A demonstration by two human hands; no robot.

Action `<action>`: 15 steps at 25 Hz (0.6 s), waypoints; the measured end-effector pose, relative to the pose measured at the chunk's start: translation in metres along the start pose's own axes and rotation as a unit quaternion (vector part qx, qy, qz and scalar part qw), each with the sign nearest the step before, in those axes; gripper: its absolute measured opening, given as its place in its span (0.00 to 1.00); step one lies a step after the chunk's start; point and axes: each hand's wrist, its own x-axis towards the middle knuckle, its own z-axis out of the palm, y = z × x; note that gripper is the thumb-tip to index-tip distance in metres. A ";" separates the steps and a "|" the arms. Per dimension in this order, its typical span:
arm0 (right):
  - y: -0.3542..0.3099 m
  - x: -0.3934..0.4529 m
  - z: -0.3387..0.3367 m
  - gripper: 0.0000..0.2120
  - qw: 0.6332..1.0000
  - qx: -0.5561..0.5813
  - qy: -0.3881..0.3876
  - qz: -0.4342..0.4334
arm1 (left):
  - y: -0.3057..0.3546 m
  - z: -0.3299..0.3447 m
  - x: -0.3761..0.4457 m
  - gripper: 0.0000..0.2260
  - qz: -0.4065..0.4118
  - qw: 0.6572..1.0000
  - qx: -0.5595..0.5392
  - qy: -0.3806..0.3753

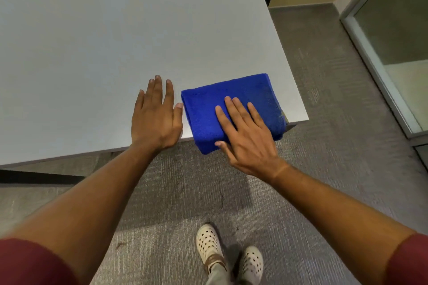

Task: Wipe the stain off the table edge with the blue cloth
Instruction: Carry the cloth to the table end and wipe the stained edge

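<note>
The cloth (231, 109), one folded blue pad, lies at the near right corner of the tabletop (92, 41), its near fold hanging over the front edge and its right side stopping just short of the side edge. A small dark mark shows at the cloth's right border by that edge; it may be the stain, though it is too small to tell. The right hand (245, 136) presses flat on the cloth, four fingers spread across the top and the thumb against the overhanging fold, so this grip is an open palm bearing down, not closed around anything. Just left of it the left hand (155, 118) lies flat on the bare tabletop, fingers splayed, holding nothing, its thumb tip almost touching the cloth's left side. Beyond and left of both hands the tabletop is wide open; right of the cloth only a narrow strip remains. Below, grey carpet (335, 122) and two white perforated shoes (208, 245). No writing is legible anywhere.
</note>
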 end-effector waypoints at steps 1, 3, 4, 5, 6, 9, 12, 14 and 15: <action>0.001 0.000 0.001 0.36 1.000 -0.003 -0.001 0.012 | 0.001 0.000 0.000 0.29 -0.001 1.000 0.001 0.001; -0.013 0.009 0.004 0.36 1.000 0.006 0.008 0.022 | 0.002 0.000 0.000 0.29 -0.005 1.000 0.003 0.002; -0.024 0.015 0.006 0.36 1.000 0.010 0.011 0.020 | 0.001 0.000 0.001 0.29 -0.007 1.000 0.002 0.004; -0.034 0.020 0.008 0.36 1.000 0.014 0.015 0.016 | 0.001 0.000 0.002 0.30 -0.008 1.000 0.000 0.005; -0.040 0.022 0.009 0.35 1.000 0.018 0.019 0.013 | 0.000 -0.001 0.002 0.29 -0.008 1.000 -0.003 0.006; -0.020 0.011 0.010 0.33 0.999 0.020 0.032 0.001 | 0.000 -0.003 0.000 0.29 0.001 1.000 -0.002 0.000; 0.020 -0.007 0.005 0.33 0.999 0.006 0.031 0.032 | -0.001 -0.004 -0.002 0.28 0.004 1.000 -0.005 0.003; 0.032 -0.014 0.004 0.33 0.998 0.001 0.021 0.064 | 0.000 -0.003 0.000 0.28 0.005 1.000 -0.006 0.005; 0.030 -0.014 0.004 0.33 0.997 0.002 0.019 0.073 | -0.001 -0.003 0.001 0.28 0.004 1.000 -0.006 0.007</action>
